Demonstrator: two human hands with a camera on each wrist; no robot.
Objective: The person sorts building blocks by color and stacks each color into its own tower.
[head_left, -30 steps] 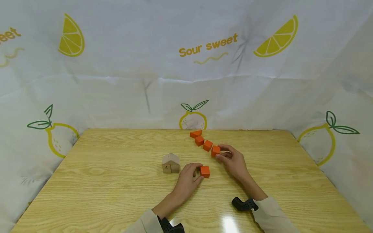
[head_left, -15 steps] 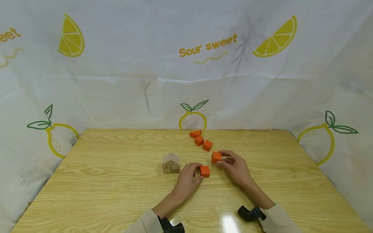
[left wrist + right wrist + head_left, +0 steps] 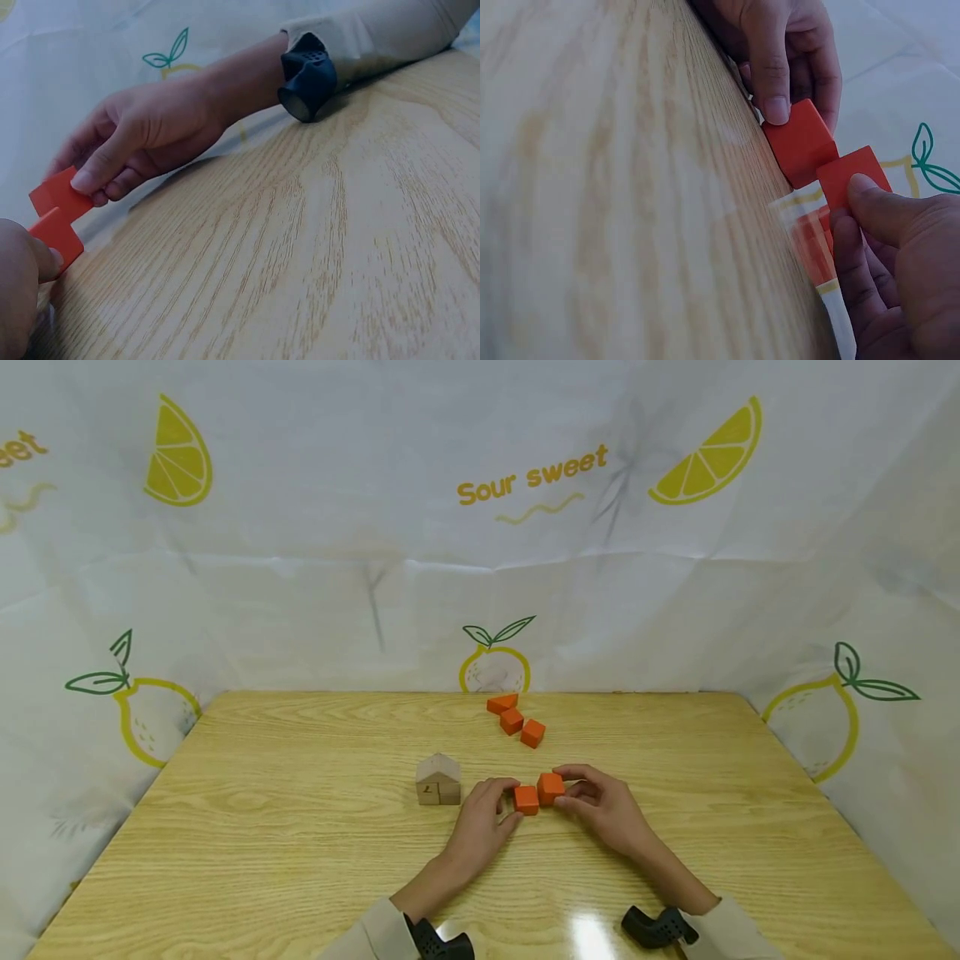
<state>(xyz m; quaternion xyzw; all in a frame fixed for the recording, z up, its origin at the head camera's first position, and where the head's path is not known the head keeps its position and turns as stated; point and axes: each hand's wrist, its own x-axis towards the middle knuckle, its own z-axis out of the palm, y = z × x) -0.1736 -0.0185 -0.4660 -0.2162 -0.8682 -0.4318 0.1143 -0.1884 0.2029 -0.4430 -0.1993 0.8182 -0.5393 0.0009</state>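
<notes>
My left hand (image 3: 478,828) pinches an orange cube (image 3: 527,801) that sits on the table, thumb on the near side and a finger on the far side. Just right of it, my right hand (image 3: 606,810) grips a second orange cube (image 3: 551,788) between thumb and fingers. In the right wrist view, the right hand's cube (image 3: 853,180) is raised off the tabletop, its corner close to the left hand's cube (image 3: 801,144); whether they touch I cannot tell. Left of my left hand stands a small house shape of plain wooden blocks (image 3: 438,780) with a peaked top.
Farther back on the wooden table (image 3: 262,860) lie two more orange cubes, a nearer one (image 3: 533,733) and a farther one (image 3: 512,721). Behind them is an orange triangular block (image 3: 502,703) near the back edge. A white lemon-print cloth (image 3: 315,610) hangs behind the table.
My right hand has drawn its orange cube away from the row at the back, toward me and slightly left, up beside the other cube. My left hand has stayed in place.
</notes>
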